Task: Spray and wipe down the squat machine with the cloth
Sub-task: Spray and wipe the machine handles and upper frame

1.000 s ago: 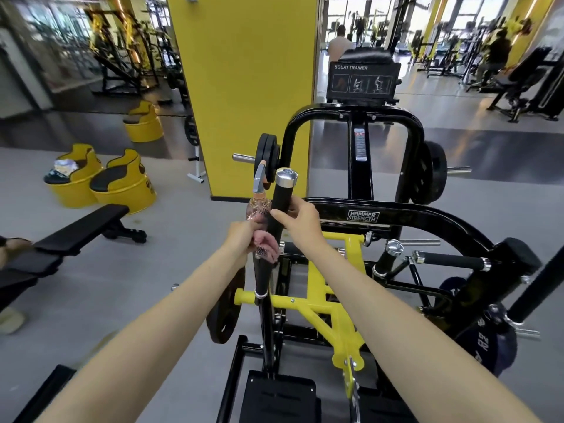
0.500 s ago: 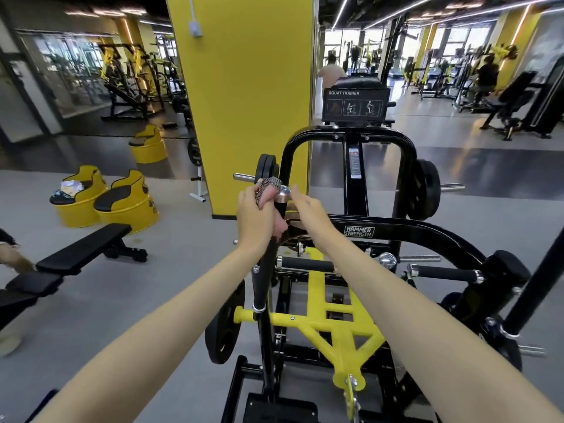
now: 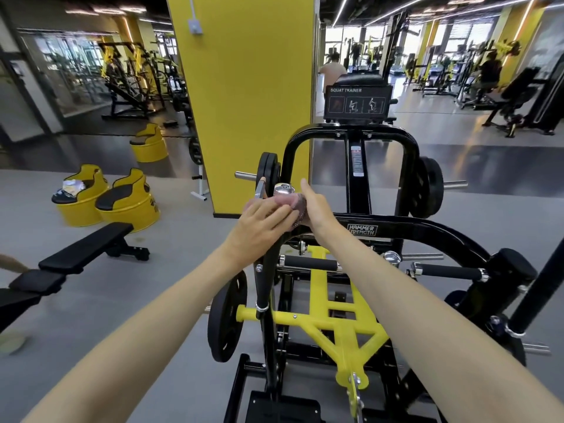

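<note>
The black and yellow squat machine [image 3: 361, 230] stands right in front of me. Its upright left handle [image 3: 268, 279] ends in a chrome cap [image 3: 283, 188]. A pinkish checked cloth [image 3: 296, 206] is wrapped around the handle just below that cap. My left hand [image 3: 262, 222] presses on the cloth from the left. The grey nozzle of a spray bottle [image 3: 260, 188] sticks up behind its fingers; the bottle's body is hidden. My right hand [image 3: 317, 209] clasps the cloth from the right, thumb pointing up.
A yellow pillar [image 3: 253, 102] rises just behind the machine. Weight plates [image 3: 227, 319] hang on the left peg, and more plates [image 3: 430, 187] on the right. A black bench [image 3: 85, 248] and yellow barrel seats [image 3: 128, 203] are on the left. People stand among machines far back.
Both hands slid up the handle from its middle to just under the chrome cap, taking the cloth along. The view tilted upward.
</note>
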